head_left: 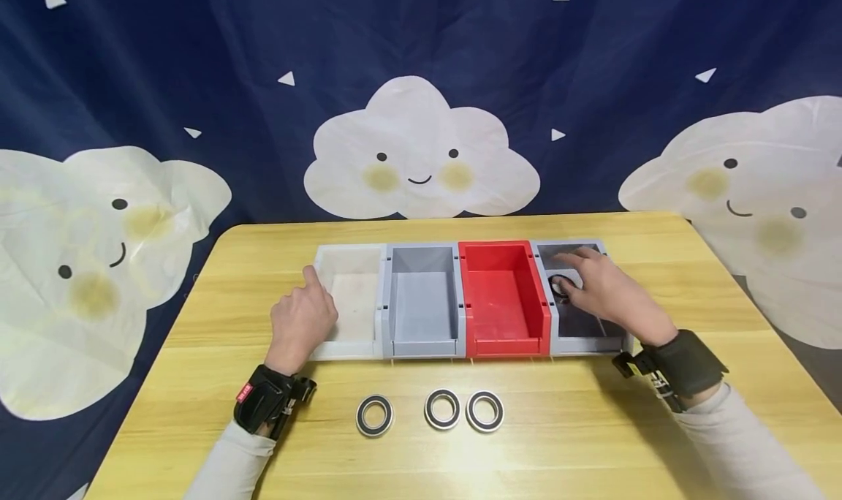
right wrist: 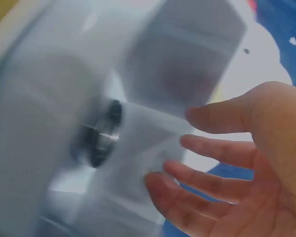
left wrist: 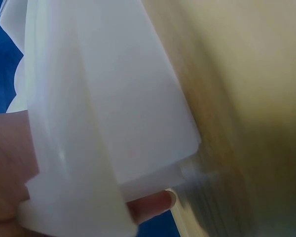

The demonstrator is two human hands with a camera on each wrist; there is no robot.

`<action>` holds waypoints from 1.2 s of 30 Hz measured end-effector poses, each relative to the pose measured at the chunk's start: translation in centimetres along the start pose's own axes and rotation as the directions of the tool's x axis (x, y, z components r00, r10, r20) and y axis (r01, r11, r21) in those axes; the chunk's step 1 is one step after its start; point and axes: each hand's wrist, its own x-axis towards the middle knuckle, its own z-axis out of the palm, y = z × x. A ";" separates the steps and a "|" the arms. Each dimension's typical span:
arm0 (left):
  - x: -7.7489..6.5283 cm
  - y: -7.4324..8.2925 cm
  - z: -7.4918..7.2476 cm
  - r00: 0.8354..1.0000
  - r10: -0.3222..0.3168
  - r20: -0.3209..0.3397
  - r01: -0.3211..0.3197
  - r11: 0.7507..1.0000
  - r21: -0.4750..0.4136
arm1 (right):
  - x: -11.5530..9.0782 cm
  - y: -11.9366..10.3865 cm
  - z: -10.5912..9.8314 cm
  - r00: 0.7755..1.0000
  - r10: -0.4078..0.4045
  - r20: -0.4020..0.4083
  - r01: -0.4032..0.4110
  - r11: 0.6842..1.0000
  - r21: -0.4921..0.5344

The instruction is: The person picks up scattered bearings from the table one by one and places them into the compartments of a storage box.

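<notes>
My left hand (head_left: 302,319) grips the left side wall of a white plastic bin (head_left: 355,302). In the left wrist view a fingertip (left wrist: 155,203) shows past the white wall. My right hand (head_left: 612,293) reaches over the rightmost grey bin (head_left: 588,344), its fingers spread and loosely bent. Inside that bin is a dark-sealed ball bearing (right wrist: 107,134). The right wrist view shows a gap between the bearing and the fingers, with nothing in the hand.
Between the white and rightmost bins stand another grey bin (head_left: 424,310) and a red bin (head_left: 501,306), all in one row. In front lie three ball bearings on the wooden table (head_left: 559,441): left (head_left: 360,417), middle (head_left: 430,410) and right (head_left: 471,412). A cloud-patterned curtain (head_left: 421,32) hangs behind.
</notes>
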 end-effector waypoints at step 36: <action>-0.1 -0.1 0.1 1.000 0.009 -0.019 -0.009 1.000 -0.007 | -7.2 -15.3 4.7 0.904 -0.427 0.000 0.426 0.903 0.047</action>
